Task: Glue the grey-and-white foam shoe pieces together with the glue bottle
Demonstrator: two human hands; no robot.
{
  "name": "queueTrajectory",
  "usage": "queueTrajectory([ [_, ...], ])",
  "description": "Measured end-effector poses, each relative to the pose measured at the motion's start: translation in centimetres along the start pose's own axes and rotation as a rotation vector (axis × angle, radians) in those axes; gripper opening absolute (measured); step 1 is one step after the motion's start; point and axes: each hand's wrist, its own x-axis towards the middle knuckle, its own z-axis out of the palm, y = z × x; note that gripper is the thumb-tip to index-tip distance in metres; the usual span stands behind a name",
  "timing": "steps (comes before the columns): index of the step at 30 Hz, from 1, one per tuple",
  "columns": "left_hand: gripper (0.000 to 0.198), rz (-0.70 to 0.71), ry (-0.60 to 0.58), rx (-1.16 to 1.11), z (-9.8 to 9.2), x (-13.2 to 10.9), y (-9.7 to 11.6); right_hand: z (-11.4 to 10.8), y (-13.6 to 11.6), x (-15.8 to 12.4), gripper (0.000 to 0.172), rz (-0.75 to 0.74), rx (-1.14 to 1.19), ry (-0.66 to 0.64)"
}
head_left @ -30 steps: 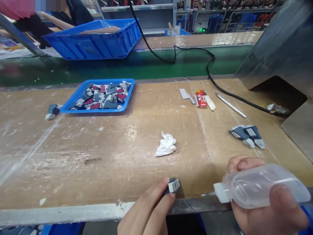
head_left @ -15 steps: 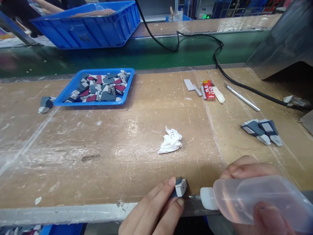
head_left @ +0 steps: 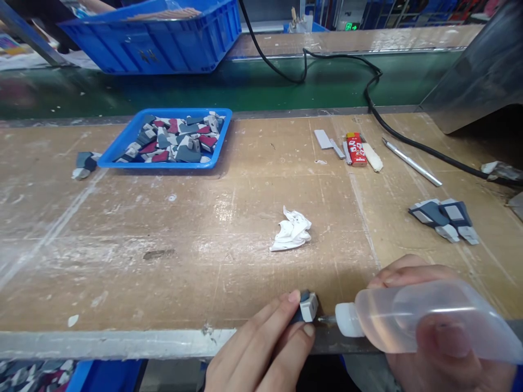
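Between the fingertips of my left hand (head_left: 265, 343) is a small grey-and-white moulded piece (head_left: 309, 307), pinched close to the front edge of the table. My right hand (head_left: 445, 348) grips a clear squeeze bottle (head_left: 408, 313) lying on its side, its white cap and thin metal tip pointing left. The tip is right beside the piece; whether it touches cannot be made out. Beyond the hands lies a crumpled white tissue (head_left: 291, 230). Two similar grey-and-white pieces (head_left: 445, 218) rest together on the right, with white patches on top.
A blue tray (head_left: 163, 165) holds many grey, white and maroon pieces, with one piece (head_left: 84, 164) left of it. A red lighter (head_left: 357, 150), a metal craft knife (head_left: 412, 161) and a black cable (head_left: 417, 146) lie at the back right. A large blue crate (head_left: 159, 51) stands behind.
The bottle's tip has come closer to the piece in my left hand. The whole view has shifted slightly, so the table things appear a little further right.
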Motion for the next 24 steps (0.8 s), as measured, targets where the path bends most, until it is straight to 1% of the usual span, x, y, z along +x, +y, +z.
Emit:
queueTrajectory([
  [2,0.018,0.017,0.010,0.011,0.1,0.1,-0.1,0.2,0.1,0.1,0.021,0.005,0.035,0.015],
  [6,0.018,0.056,0.014,0.012,0.0,0.3,-0.4,0.6,0.2,0.3,0.017,-0.076,0.056,0.065],
  [9,0.017,0.074,0.007,-0.008,-0.1,0.3,-0.5,0.7,0.0,0.3,0.020,-0.058,0.023,0.087],
  [11,0.018,0.080,-0.024,-0.018,-0.3,0.3,-0.7,0.8,-0.1,0.3,0.024,-0.032,0.082,0.175],
  [13,0.018,0.088,-0.067,-0.028,-0.8,0.3,-1.0,0.8,0.0,0.2,0.030,0.004,0.202,0.304],
  [15,0.016,0.112,-0.116,-0.046,-1.5,0.4,-1.4,0.8,0.2,0.2,0.030,0.016,0.302,0.399],
  [17,0.014,0.174,-0.207,-0.082,-2.2,0.6,-1.8,1.0,0.4,0.3,0.029,-0.007,0.327,0.413],
  [18,0.015,0.181,-0.249,-0.098,-2.4,0.8,-1.9,1.1,0.5,0.3,0.028,-0.019,0.321,0.416],
  [20,0.017,0.134,-0.315,-0.107,-2.8,1.2,-1.9,1.2,0.5,0.3,0.029,-0.018,0.279,0.405],
  [22,0.017,0.080,-0.329,-0.086,-2.9,1.8,-1.8,1.2,0.3,0.1,0.028,0.003,0.225,0.375],
  [23,0.016,0.084,-0.332,-0.076,-3.0,2.1,-1.7,1.1,0.2,0.0,0.026,0.011,0.200,0.351],
  [24,0.015,0.118,-0.341,-0.071,-3.0,2.5,-1.6,0.9,0.1,-0.1,0.025,0.017,0.181,0.326],
])
